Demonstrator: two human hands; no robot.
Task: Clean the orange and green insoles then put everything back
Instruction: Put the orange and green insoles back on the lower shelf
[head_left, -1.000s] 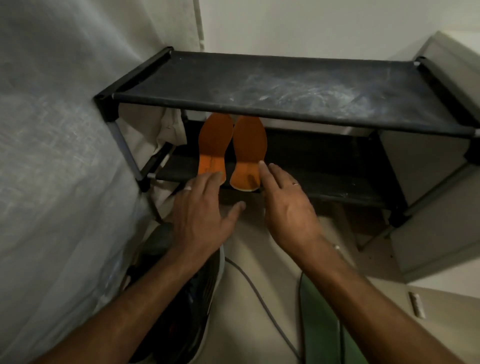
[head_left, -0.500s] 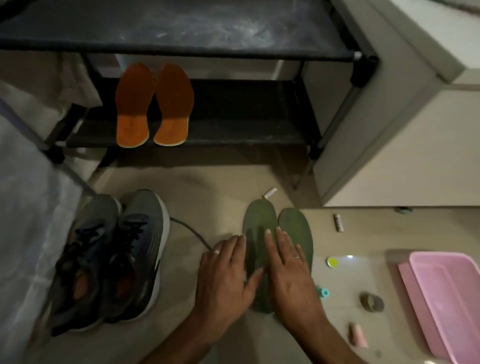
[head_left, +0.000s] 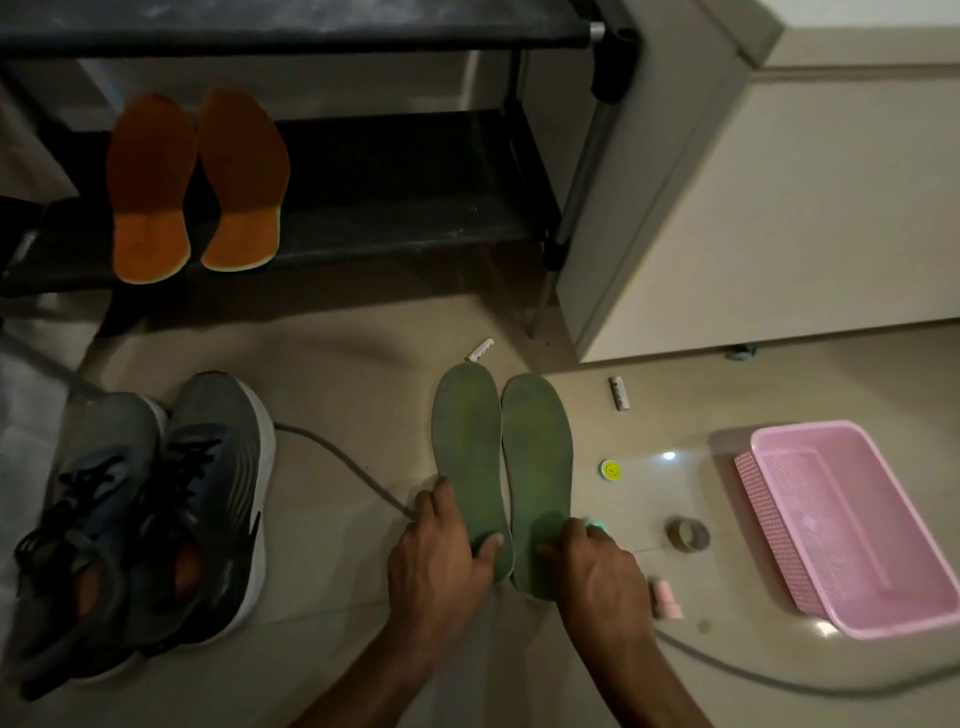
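At the near edge, both forearms are reaching in from 6 o'clock, and a grey cable (head_left: 779, 675) is trailing across the pale floor (head_left: 337, 649) toward 4 o'clock, leaving open tile between the arms and the shoes. The left hand (head_left: 441, 566) is grasping the heel of the left green insole (head_left: 467, 452), thumb lying on top and fingers curling over its outer edge. The right hand (head_left: 592, 571) is gripping the heel of the right green insole (head_left: 537, 467) the same way, thumb pressing on its upper face. The two insoles are lying flat side by side, nearly touching, toes pointing to 12 o'clock. At 9 o'clock a pair of grey running shoes (head_left: 156, 519) is sitting together just beside a pale curtain. At 3 o'clock a pink plastic basket (head_left: 769, 519) is standing well apart from the insoles; what is showing of its inside is bare. Between it and the insoles are lying a tape roll (head_left: 687, 534), a small pink bottle (head_left: 666, 597) and a yellow round cap (head_left: 611, 470). Two small white pieces (head_left: 619, 393) are lying near the toes. Farther off, at 11 o'clock, the orange insoles (head_left: 197, 182) are resting on the lower tier of a black shoe rack (head_left: 415, 218), heels overhanging its front edge. A beige cabinet (head_left: 779, 208) is standing at 1 o'clock, just beside the rack
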